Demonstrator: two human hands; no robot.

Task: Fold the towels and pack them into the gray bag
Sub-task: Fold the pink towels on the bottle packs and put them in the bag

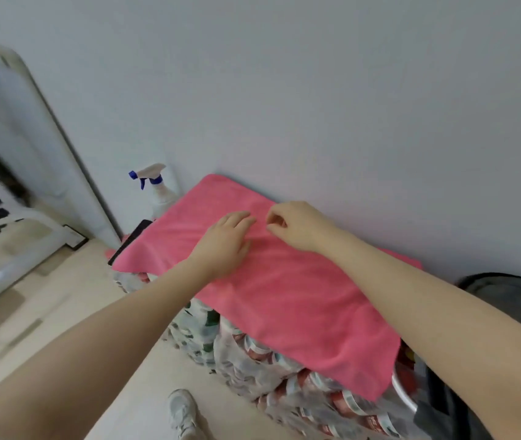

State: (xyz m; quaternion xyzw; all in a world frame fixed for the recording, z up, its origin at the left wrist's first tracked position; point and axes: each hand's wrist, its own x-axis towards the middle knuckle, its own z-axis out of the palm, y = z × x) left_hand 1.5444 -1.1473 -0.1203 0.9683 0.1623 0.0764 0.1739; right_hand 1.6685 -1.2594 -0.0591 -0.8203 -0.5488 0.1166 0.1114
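A pink towel lies spread over a small table covered by a patterned cloth, against the wall. My left hand rests flat on the towel near its far middle, fingers straight. Just to its right, my right hand hovers at the towel's far edge with curled fingers and thumb pinching a bit of the fabric. A dark gray bag shows at the right edge, partly hidden behind my right forearm.
A white spray bottle with a blue trigger stands at the table's far left corner by the wall. A black flat object pokes out under the towel's left edge. My shoe is on the pale floor below.
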